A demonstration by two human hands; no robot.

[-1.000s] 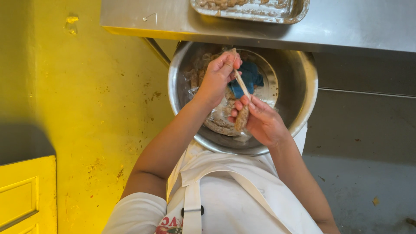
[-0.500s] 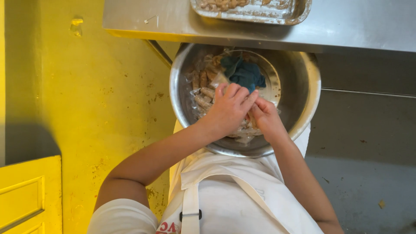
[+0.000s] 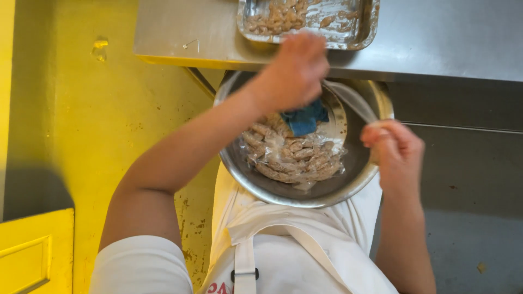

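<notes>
A round metal bowl (image 3: 305,198) rests against my apron and holds several pale brown meat pieces (image 3: 291,158) on clear plastic, with a blue cloth-like item (image 3: 305,118) at its far side. My left hand (image 3: 297,68) is raised over the bowl's far rim with curled fingers, blurred by motion. My right hand (image 3: 395,147) is closed at the bowl's right rim, pinching one end of a thin pale strip (image 3: 351,100). The strip runs up towards my left hand. Whether it is a stick or stretched plastic is unclear.
A steel table (image 3: 447,43) spans the top and carries a metal tray (image 3: 370,27) with more meat pieces. A yellow wall or floor (image 3: 98,120) lies to the left, with a yellow panel at the lower left corner. Grey floor shows on the right.
Both hands were together down in the bowl on the meat. Now my left hand has lifted towards the tray, and my right hand has drawn out to the bowl's right rim.
</notes>
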